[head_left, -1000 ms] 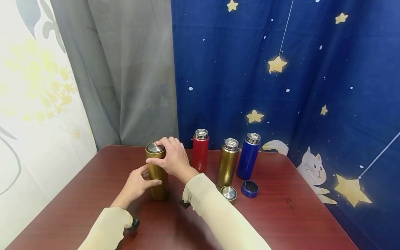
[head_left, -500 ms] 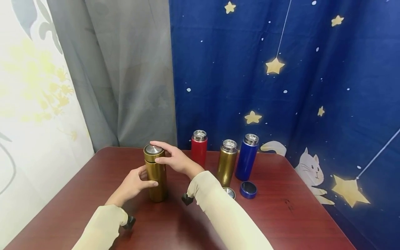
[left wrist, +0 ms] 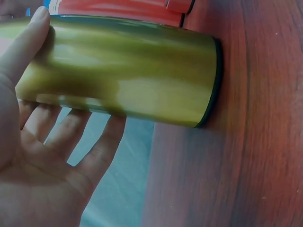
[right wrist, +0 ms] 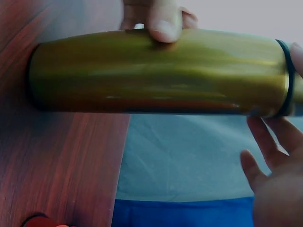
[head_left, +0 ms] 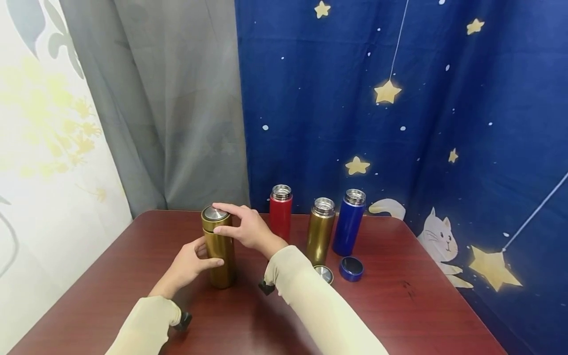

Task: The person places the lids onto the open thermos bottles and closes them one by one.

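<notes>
A tall gold thermos point(head_left: 223, 266) stands upright on the table, its lid point(head_left: 215, 213) with a brushed steel top in place. My left hand point(head_left: 184, 266) holds the lower body, thumb in front and fingers behind, as the left wrist view shows from close up. Around the lid curl the thumb and fingers of my right hand point(head_left: 250, 230). A dark ring point(right wrist: 288, 78) marks the seam under the lid in the right wrist view. To the right stand lidless thermoses: a red one point(head_left: 280, 217), a shorter gold one point(head_left: 320, 236) and a blue one point(head_left: 349, 227).
A gold lid point(head_left: 324, 274), partly behind my right sleeve, and a blue lid point(head_left: 352, 268) lie in front of the lidless thermoses. A red rounded piece point(right wrist: 42, 220) shows at the right wrist view's lower edge. Curtains hang behind the reddish-brown table point(head_left: 421, 305).
My right hand's thumb and fingers have shifted to the right around the lid, baring more of its side and seam. My left hand keeps its hold low on the body.
</notes>
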Demonstrator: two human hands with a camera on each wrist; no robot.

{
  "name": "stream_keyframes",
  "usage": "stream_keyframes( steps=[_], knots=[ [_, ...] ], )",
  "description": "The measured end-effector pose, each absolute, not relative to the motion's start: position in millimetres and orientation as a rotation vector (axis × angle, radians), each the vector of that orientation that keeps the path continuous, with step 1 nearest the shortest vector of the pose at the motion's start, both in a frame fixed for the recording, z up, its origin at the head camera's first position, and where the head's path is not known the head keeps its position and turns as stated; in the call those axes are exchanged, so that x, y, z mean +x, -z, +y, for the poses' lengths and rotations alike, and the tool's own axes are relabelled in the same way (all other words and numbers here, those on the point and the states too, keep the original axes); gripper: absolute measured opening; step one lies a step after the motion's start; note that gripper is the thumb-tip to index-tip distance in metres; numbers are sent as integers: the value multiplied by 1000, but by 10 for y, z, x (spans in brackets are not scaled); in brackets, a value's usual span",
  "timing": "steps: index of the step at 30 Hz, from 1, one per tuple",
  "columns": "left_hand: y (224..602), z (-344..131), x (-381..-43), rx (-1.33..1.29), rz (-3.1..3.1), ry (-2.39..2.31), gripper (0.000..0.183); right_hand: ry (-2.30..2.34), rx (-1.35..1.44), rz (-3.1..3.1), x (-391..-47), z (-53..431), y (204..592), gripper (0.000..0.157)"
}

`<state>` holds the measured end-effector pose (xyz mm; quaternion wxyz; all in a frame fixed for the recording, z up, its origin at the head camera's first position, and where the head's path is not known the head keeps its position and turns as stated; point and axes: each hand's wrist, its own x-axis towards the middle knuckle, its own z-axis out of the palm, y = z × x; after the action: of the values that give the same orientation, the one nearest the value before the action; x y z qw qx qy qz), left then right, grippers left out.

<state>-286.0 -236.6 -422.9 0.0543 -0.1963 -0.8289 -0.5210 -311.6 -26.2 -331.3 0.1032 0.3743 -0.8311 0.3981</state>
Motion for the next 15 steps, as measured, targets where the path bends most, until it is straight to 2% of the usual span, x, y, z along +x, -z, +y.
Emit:
stream_keyframes(
  steps=[15],
  knots=[
    [4266, -2317, -2793, -527, -2493, 1513, 72, -843, 891, -2211, -3019, -420, 3431, 56]
  ],
)
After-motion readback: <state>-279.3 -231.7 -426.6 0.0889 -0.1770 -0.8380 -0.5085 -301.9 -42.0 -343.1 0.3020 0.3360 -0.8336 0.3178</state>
